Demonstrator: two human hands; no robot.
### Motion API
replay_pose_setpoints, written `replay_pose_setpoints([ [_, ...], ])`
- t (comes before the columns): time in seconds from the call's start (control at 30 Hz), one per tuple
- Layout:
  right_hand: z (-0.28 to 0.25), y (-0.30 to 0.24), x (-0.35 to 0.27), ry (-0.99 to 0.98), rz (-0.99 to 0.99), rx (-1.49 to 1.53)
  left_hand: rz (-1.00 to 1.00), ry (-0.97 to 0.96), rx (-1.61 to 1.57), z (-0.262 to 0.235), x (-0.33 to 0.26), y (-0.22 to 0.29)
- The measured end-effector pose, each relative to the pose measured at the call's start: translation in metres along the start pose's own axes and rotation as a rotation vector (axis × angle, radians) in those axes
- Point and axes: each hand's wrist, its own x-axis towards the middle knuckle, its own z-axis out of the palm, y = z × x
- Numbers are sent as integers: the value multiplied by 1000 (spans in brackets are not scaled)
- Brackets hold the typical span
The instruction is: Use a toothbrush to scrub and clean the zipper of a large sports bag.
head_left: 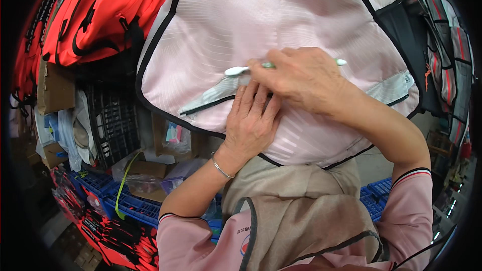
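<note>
A large pale pink fabric piece (221, 25) with black bound edges, apparently an opened bag's lining, spreads before me. My left hand (255, 118) lies flat on it, fingers stretched out over a slit with a dark zipper (207, 104) and greyish-white fabric inside. Just above, my right hand (301, 78) is closed round a slim white-and-green stick (237, 71) shaped like a toothbrush. Both its ends stick out past the hand; bristles cannot be made out. The right fingertips are close to the left fingers, and their exact contact is hidden.
Bright red bags (100, 15) are piled at the upper left. A black plastic crate (114, 125) and a cardboard box (55, 88) stand below them. Blue pallets (143, 208) lie low at the left. Grey bags with red stripes (458, 65) hang or stack at the right.
</note>
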Motion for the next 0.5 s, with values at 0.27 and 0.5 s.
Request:
replay_pose_setpoints([
  [0.27,-27,22,-64,-29,122,-157,7,-3,19,-2,2,0],
  [0.5,-18,26,-108,30,233,-167,-98,9,-97,-18,20,8],
])
